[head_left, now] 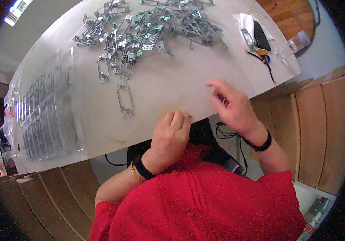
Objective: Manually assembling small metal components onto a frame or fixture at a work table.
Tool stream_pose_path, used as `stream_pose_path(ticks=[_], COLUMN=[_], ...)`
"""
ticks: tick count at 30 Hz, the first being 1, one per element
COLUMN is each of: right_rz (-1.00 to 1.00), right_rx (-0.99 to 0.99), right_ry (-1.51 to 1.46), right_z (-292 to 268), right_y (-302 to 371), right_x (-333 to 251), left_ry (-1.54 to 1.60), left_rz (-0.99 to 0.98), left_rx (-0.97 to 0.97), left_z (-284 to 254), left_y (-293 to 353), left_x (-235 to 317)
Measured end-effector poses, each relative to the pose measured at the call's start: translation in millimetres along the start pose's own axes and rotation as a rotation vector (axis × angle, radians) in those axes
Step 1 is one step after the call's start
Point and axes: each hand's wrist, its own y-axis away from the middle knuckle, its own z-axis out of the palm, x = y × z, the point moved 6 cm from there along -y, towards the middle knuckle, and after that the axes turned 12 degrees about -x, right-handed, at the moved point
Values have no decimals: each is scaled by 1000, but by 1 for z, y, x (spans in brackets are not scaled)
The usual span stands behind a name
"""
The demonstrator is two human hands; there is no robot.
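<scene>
My left hand (171, 130) rests at the table's front edge with its fingers curled and pressed together. A tiny dark tip shows beside its fingertips; what the fingers hold is hidden. To the right, my right hand (233, 106) is raised near the edge, its index finger bent forward and the other fingers curled in. A small shiny bit glints inside that hand, too blurred to name. One flat rectangular metal frame (125, 99) lies alone on the table, ahead and left of my left hand. Beyond it spreads a heap of similar metal frames (148, 32), tangled together.
Clear plastic trays with slots (48, 108) cover the table's left side. At the right lie a black phone-like object (261, 36) on white wrapping, a short dark cable (268, 66) and a clear plastic bottle (293, 46) on its side. Cardboard (315, 120) stands below the right edge.
</scene>
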Motion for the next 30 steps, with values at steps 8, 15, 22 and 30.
stream_pose_path(ticks=[8,15,22,30], right_rz=[-260,-216,55,197], right_rx=[-72,-85,-35,-125], right_ry=[144,180,-322,-859], right_z=[38,42,45,58], right_y=[22,31,36,27], right_x=[-24,-26,-2,15], left_ry=[-246,-267,-314,-275], left_rz=[86,99,97,136], left_rx=[103,88,42,60], left_z=[6,9,11,11], left_y=[13,17,26,35], left_x=[9,12,9,4])
